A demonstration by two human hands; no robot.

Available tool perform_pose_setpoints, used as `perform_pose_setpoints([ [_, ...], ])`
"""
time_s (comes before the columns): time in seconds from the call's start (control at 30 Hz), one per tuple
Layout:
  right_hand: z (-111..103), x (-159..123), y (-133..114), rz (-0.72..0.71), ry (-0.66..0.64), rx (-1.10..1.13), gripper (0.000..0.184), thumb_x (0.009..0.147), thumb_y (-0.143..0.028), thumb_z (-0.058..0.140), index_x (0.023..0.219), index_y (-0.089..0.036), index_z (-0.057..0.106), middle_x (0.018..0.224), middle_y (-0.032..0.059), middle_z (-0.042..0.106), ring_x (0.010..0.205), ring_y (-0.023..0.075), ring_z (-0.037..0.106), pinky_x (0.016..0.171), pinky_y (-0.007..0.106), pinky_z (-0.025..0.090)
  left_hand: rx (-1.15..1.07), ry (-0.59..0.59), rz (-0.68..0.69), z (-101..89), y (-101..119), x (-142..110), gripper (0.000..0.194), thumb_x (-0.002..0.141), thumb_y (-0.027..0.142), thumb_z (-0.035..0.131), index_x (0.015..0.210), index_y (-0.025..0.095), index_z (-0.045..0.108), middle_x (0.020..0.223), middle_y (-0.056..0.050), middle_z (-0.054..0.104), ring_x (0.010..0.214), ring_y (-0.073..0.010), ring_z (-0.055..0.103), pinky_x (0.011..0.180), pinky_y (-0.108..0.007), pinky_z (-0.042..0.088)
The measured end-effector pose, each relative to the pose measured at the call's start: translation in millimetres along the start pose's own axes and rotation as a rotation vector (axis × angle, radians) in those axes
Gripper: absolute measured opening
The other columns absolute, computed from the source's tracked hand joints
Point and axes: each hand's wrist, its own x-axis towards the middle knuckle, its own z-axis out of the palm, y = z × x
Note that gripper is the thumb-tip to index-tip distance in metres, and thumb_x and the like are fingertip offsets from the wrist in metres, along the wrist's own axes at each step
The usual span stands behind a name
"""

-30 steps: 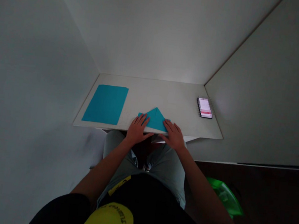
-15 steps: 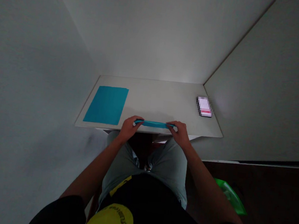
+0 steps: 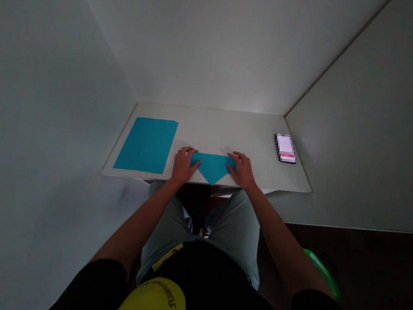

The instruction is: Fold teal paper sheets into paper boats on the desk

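Note:
A folded teal paper (image 3: 212, 166) lies near the front edge of a small white desk (image 3: 231, 130), its triangular point toward me. My left hand (image 3: 183, 165) rests on its left end and my right hand (image 3: 242, 170) on its right end. The fingers of both hands are curled over the paper's corners, holding it against the desk.
A flat teal sheet (image 3: 147, 144) lies at the desk's left side. A phone (image 3: 285, 148) sits near the right rear. White walls close in on the left, back and right. A green object (image 3: 321, 275) lies on the dark floor at right.
The folded paper was lifted edge-on by both hands and flipped over; its point faced away a second ago and now faces me. Both hands moved slightly farther from me.

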Motion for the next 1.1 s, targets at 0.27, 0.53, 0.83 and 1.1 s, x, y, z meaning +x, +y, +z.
perform_pose_setpoints([
  [0.27, -28.3, -23.1, 6.2, -0.232, -0.277, 0.027, 0.052, 0.110, -0.052, 0.055, 0.158, -0.032, 0.060, 0.163, 0.0068, 0.060, 0.152, 0.0315, 0.055, 0.120, 0.056, 0.046, -0.080, -0.309, 0.302, -15.2, -23.8, -19.4, 0.042, 0.106, 0.039, 0.063, 0.144, 0.023, 0.069, 0.156, -0.011, 0.067, 0.150, -0.0279, 0.057, 0.132, -0.054, 0.037],
  [0.53, -44.6, -39.4, 30.1, -0.297, -0.416, 0.050, 0.063, 0.104, -0.054, 0.066, 0.164, -0.042, 0.050, 0.167, 0.0025, 0.056, 0.153, 0.0322, 0.055, 0.124, 0.060, 0.042, -0.143, -0.465, 0.393, -33.7, -45.9, -37.1, 0.053, 0.099, 0.045, 0.074, 0.149, 0.029, 0.066, 0.158, -0.007, 0.064, 0.150, -0.0261, 0.059, 0.134, -0.058, 0.033],
  [0.83, -43.5, -29.4, 29.6, -0.286, -0.368, 0.208, 0.036, 0.109, -0.047, 0.060, 0.141, -0.040, 0.074, 0.149, -0.0016, 0.072, 0.138, 0.0274, 0.069, 0.119, 0.054, 0.051, -0.204, -0.526, 0.363, -37.5, -44.3, -25.9, 0.033, 0.105, 0.036, 0.067, 0.137, 0.031, 0.074, 0.150, -0.005, 0.071, 0.143, -0.0233, 0.065, 0.132, -0.057, 0.036],
  [1.1, -33.9, -29.0, 11.4, -0.120, -0.277, 0.145, 0.031, 0.106, -0.051, 0.063, 0.126, -0.034, 0.079, 0.130, 0.0079, 0.078, 0.118, 0.0316, 0.071, 0.107, 0.055, 0.051, -0.087, -0.421, 0.257, -36.6, -15.4, -11.6, 0.030, 0.098, 0.043, 0.077, 0.123, 0.026, 0.077, 0.124, -0.009, 0.078, 0.119, -0.0277, 0.069, 0.111, -0.045, 0.051],
])
